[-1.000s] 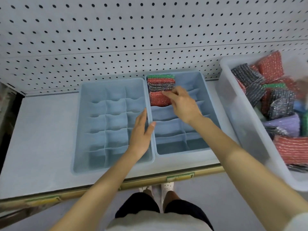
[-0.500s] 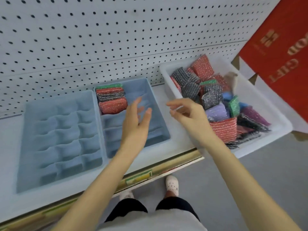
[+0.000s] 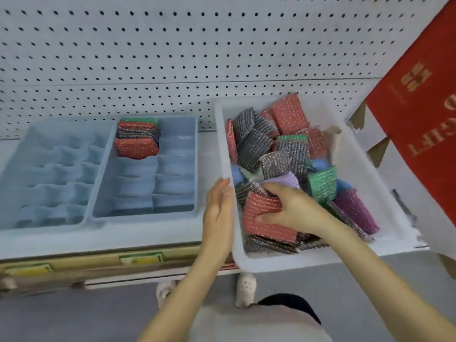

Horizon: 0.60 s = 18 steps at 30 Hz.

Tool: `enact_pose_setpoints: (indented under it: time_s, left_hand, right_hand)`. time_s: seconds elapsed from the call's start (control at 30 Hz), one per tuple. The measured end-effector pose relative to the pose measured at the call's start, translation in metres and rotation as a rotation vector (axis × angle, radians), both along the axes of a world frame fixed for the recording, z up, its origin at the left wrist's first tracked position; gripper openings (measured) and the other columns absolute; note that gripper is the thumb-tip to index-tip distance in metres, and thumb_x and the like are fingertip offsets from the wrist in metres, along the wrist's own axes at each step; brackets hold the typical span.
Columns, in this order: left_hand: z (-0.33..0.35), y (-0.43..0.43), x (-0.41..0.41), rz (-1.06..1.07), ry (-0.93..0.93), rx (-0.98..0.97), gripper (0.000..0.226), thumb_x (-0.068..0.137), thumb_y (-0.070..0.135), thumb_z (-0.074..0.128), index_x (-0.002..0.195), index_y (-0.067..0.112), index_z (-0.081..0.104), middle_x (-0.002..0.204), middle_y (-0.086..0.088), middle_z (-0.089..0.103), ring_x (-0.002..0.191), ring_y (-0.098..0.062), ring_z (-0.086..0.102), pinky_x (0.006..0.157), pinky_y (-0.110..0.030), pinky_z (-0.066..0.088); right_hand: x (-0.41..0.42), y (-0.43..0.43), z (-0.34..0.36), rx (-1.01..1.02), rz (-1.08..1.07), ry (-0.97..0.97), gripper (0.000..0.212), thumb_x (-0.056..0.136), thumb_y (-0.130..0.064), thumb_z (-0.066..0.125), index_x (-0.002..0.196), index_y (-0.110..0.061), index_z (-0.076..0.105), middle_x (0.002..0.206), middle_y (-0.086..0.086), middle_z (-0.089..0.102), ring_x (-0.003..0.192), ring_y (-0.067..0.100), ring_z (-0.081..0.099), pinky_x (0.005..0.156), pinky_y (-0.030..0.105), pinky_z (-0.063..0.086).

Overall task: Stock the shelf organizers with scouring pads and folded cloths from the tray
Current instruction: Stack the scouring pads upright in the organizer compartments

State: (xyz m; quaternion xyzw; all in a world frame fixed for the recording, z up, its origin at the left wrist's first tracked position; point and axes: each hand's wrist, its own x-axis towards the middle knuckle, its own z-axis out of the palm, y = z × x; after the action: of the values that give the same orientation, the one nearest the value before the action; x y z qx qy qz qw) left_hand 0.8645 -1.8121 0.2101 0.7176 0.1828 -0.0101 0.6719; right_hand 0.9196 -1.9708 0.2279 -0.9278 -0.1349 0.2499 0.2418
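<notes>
Running front to back at the shelf's right end and overhanging its front edge, the white tray lies parallel to the right organizer and left organizer, with stacked pads on edge in the former's back-left corner. At the tray's front-left corner the red pad lies flat, stripes crosswise, its long axis hidden by the right hand, whose thumb and curled fingers grasp it among crowding grey pads; the left hand presses flat, fingers straight, against the tray's left wall
</notes>
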Motion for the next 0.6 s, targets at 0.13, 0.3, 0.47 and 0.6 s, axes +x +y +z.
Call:
enact_pose_setpoints:
  time_s: [0.13,0.3,0.47,0.6]
  left_hand:
    - [-0.001,-0.007,-0.003,0.081,0.003,0.023,0.039,0.102,0.034,0.032,0.134,0.024,0.051,0.139,0.014,0.046,0.128,-0.001,0.039,0.110,-0.016,0.026]
    - [0.011,-0.011,-0.006,0.177,-0.102,0.152,0.030,0.100,0.036,0.039,0.123,0.026,0.055,0.131,0.012,0.054,0.119,0.004,0.047,0.106,-0.019,0.032]
    - [0.030,-0.028,0.008,0.041,-0.163,0.007,0.059,0.086,0.055,0.053,0.136,0.024,0.041,0.128,0.020,0.050,0.115,0.017,0.046,0.097,-0.007,0.037]
    - [0.044,-0.041,0.025,-0.025,0.019,-0.389,0.061,0.085,0.048,0.061,0.134,0.012,0.049,0.122,-0.004,0.065,0.101,-0.012,0.067,0.081,-0.033,0.056]
  right_hand:
    - [0.018,-0.002,-0.003,0.058,-0.075,0.108,0.063,0.072,-0.044,0.077,0.128,-0.032,0.050,0.128,-0.005,0.058,0.120,0.019,0.054,0.099,0.038,0.045]
    - [0.030,-0.030,0.021,0.364,-0.265,0.084,0.048,0.076,-0.024,0.077,0.119,-0.015,0.057,0.114,-0.012,0.058,0.102,0.011,0.059,0.091,0.017,0.043]
    - [0.031,-0.060,0.026,0.641,-0.344,0.236,0.093,0.053,-0.053,0.085,0.131,-0.014,0.051,0.121,0.001,0.064,0.106,0.019,0.064,0.090,0.036,0.053]
    - [0.018,-0.057,0.028,0.778,-0.310,0.300,0.061,0.061,-0.036,0.077,0.117,-0.023,0.057,0.110,-0.008,0.068,0.099,0.007,0.066,0.080,0.022,0.054]
